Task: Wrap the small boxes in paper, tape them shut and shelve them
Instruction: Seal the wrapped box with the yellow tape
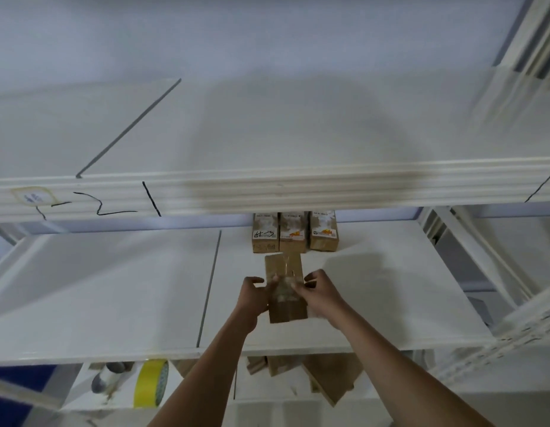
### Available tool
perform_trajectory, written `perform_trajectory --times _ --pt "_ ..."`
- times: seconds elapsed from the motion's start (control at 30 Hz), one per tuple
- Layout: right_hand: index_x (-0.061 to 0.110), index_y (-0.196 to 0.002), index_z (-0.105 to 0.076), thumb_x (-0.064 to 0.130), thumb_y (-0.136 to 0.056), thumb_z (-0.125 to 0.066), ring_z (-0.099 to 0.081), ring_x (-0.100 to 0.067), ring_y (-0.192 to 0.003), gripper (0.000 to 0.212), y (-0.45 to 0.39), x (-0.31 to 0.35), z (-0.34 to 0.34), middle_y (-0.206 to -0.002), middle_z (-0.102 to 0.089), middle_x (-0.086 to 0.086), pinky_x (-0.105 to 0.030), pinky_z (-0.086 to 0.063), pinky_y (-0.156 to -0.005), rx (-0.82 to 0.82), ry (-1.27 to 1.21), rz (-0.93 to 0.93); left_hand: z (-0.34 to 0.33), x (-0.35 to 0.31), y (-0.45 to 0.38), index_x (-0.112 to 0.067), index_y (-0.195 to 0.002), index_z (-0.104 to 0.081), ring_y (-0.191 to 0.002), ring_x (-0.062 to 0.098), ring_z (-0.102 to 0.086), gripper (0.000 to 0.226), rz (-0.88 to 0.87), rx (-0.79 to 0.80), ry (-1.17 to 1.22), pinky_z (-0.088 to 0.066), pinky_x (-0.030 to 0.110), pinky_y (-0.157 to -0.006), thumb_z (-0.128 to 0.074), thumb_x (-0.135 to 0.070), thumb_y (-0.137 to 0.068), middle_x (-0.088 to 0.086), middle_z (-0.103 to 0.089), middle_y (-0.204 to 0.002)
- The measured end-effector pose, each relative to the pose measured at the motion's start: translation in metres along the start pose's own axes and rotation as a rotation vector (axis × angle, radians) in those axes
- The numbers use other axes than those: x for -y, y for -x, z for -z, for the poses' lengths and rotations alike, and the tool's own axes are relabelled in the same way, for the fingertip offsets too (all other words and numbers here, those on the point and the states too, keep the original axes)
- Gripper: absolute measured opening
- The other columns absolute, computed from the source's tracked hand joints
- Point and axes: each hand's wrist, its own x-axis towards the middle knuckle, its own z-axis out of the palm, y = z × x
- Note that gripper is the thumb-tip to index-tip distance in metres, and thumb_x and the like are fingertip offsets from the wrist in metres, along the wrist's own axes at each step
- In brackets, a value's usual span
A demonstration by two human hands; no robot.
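Item: one wrapped box (286, 288), brown paper with a strip of clear tape along its top, lying lengthwise on the white middle shelf (113, 288), its near end well inside the shelf's front edge. Left hand (254, 293) grips the box's left side, fingers curled against it, thumb lifted toward the top. Right hand (317, 289) grips the right side, fingers bent over the taped top face. Behind the box, at the back of the same shelf: three shelved boxes (294, 232), upright, side by side and touching, the middle one just beyond the held box's far end. Below the shelf's front edge, to the left: yellow tape roll (152, 383) on edge, with a grey-and-white bottle (107, 379) just left of it. Directly beneath the held box: brown paper sheets (326, 377) and further cartons, blurred.
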Motion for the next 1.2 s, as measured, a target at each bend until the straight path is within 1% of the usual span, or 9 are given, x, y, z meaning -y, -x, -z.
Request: perform_trajectory --times 0.2,0.33,0.4,0.5,0.67,0.77,1.0,1.1,1.2 --pt "0.03 -0.125 -0.049 0.07 -0.089 -0.054 -0.06 -0.017 -0.107 0.054 0.014 0.013 0.011 -0.119 -0.061 0.006 -0.042 -0.053 -0.092 0.091 -0.114 -0.014 -0.002 -0.01 0.017 -0.01 -0.136 -0.05 -0.101 0.025 -0.072 0.06 -0.122 0.162 0.084 -0.06 0.034 -0.081 -0.064 -0.048 -0.092 0.013 -0.069 -0.117" --pt "0.023 -0.121 -0.053 0.061 -0.095 -0.052 -0.062 -0.008 -0.091 0.046 0.026 0.024 0.006 -0.112 -0.064 0.004 -0.023 -0.047 -0.065 0.029 -0.211 0.056 -0.012 -0.015 0.028 -0.018 -0.136 -0.048 -0.103 0.022 -0.07 0.08 -0.126 0.148 0.125 -0.061 0.036 -0.083 -0.057 -0.075 -0.081 0.009 -0.067 -0.122" --pt "0.021 -0.12 -0.055 0.065 -0.093 -0.053 -0.065 -0.01 -0.094 0.052 0.025 0.025 0.001 -0.113 -0.067 0.001 -0.024 -0.05 -0.066 -0.012 -0.233 0.081 -0.017 -0.019 0.035 -0.02 -0.134 -0.051 -0.102 0.021 -0.071 0.091 -0.133 0.123 0.104 -0.061 0.04 -0.086 -0.055 -0.086 -0.071 0.006 -0.069 -0.119" --pt "0.022 -0.12 -0.056 0.073 -0.085 -0.056 -0.067 -0.014 -0.098 0.062 0.027 0.03 -0.006 -0.112 -0.067 0.003 -0.036 -0.058 -0.082 -0.049 -0.234 0.114 -0.023 -0.026 0.044 -0.017 -0.126 -0.056 -0.098 0.023 -0.071 0.068 -0.16 0.048 0.116 -0.06 0.044 -0.087 -0.054 -0.072 -0.085 0.006 -0.071 -0.113" --pt "0.015 -0.12 -0.051 0.064 -0.096 -0.047 -0.062 -0.011 -0.086 0.055 0.042 0.039 -0.012 -0.11 -0.065 -0.002 -0.022 -0.047 -0.063 -0.115 -0.041 0.169 -0.022 -0.029 0.057 -0.014 -0.114 -0.059 -0.093 0.024 -0.071 0.06 -0.228 -0.049 0.035 -0.059 0.048 -0.087 -0.052 -0.068 -0.09 0.007 -0.071 -0.105" --pt "0.013 -0.12 -0.051 0.062 -0.097 -0.044 -0.063 -0.013 -0.088 0.055 0.049 0.044 -0.021 -0.109 -0.066 -0.003 -0.024 -0.049 -0.065 -0.143 -0.029 0.17 -0.018 -0.032 0.068 -0.014 -0.113 -0.057 -0.093 0.023 -0.07 0.053 -0.272 -0.06 0.035 -0.059 0.046 -0.086 -0.052 -0.063 -0.093 0.007 -0.071 -0.105" --pt "0.018 -0.124 -0.048 0.063 -0.098 -0.04 -0.06 -0.011 -0.093 0.052 0.083 0.056 -0.025 -0.112 -0.06 0.003 -0.025 -0.048 -0.07 -0.104 -0.14 0.112 0.007 -0.029 0.083 -0.018 -0.127 -0.056 -0.098 0.023 -0.071 0.077 -0.269 0.112 0.096 -0.061 0.042 -0.084 -0.045 -0.08 -0.081 0.006 -0.071 -0.113" --pt "0.025 -0.124 -0.045 0.057 -0.103 -0.036 -0.055 -0.015 -0.101 0.04 0.091 0.054 -0.018 -0.116 -0.056 0.003 -0.029 -0.044 -0.078 -0.048 -0.223 0.041 0.01 -0.027 0.089 -0.021 -0.131 -0.052 -0.099 0.018 -0.07 0.059 -0.258 0.184 0.116 -0.059 0.026 -0.067 -0.045 -0.066 -0.093 0.005 -0.068 -0.117" --pt "0.022 -0.121 -0.059 0.053 -0.103 -0.042 -0.062 -0.014 -0.1 0.04 0.099 0.054 -0.011 -0.115 -0.067 0.002 -0.029 -0.047 -0.077 -0.115 -0.171 0.093 0.005 -0.03 0.1 -0.024 -0.127 -0.048 -0.092 0.012 -0.069 0.043 -0.278 0.213 0.12 -0.056 0.019 -0.06 -0.051 -0.054 -0.097 -0.001 -0.065 -0.111"
